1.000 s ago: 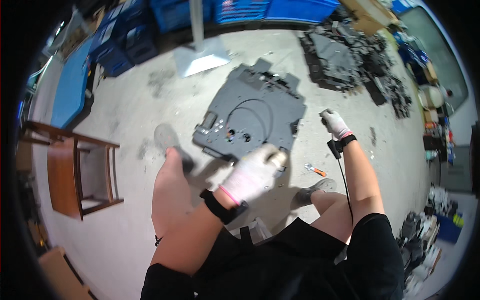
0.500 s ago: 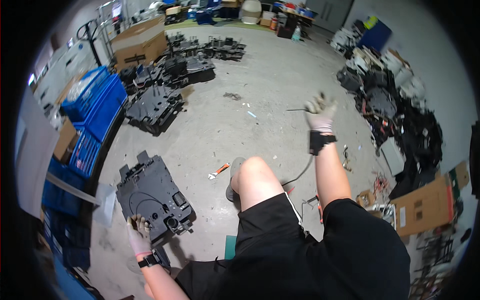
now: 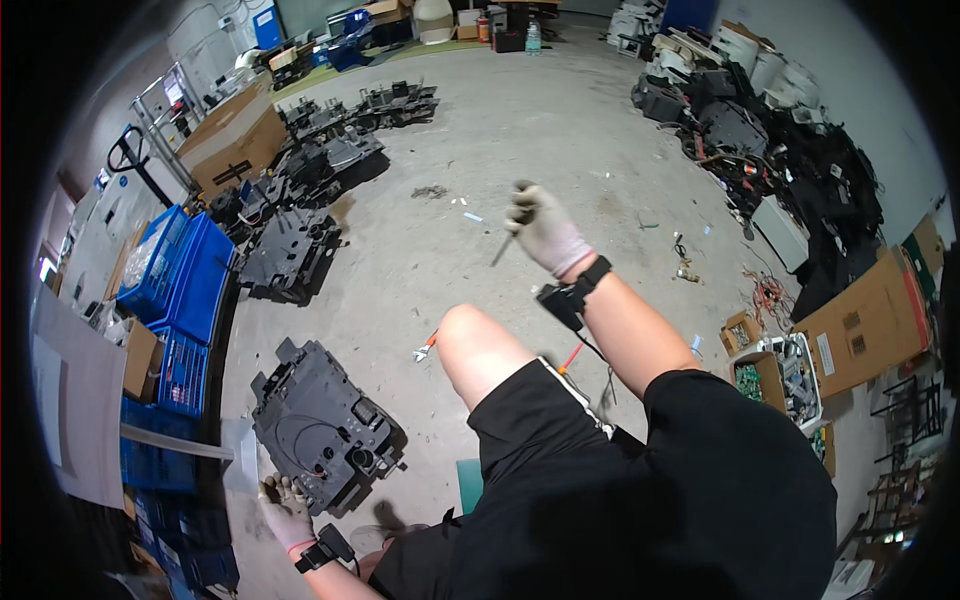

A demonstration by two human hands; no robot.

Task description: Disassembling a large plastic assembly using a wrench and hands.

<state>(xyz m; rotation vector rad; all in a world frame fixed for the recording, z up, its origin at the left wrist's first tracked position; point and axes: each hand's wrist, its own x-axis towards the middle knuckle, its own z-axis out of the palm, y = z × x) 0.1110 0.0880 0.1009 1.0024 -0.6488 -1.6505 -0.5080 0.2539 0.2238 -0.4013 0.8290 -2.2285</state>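
Head | right fingers (image 3: 519, 211): closed round slim straight rod (image 3: 501, 249) | left fingers (image 3: 284, 488): partly curled, hold unclear, beside matte grey slab (image 3: 322, 400)

Open blue crates (image 3: 207, 275) stood to my left, and beyond them I saw a big brown cardboard box (image 3: 240, 135) near a black loop-topped handle (image 3: 151, 184). At the far end of the room, a clear bottle (image 3: 533, 40) stood on the floor. To my right, a heap of black and white scrap (image 3: 735, 130) ran along the wall, with a tangle of reddish wires (image 3: 768, 294) well apart from it. Nearer me, a white bin (image 3: 816, 388) full of parts sat beside a leaning cardboard sheet (image 3: 860, 320). A green flat piece (image 3: 469, 485) lay close to my leg.
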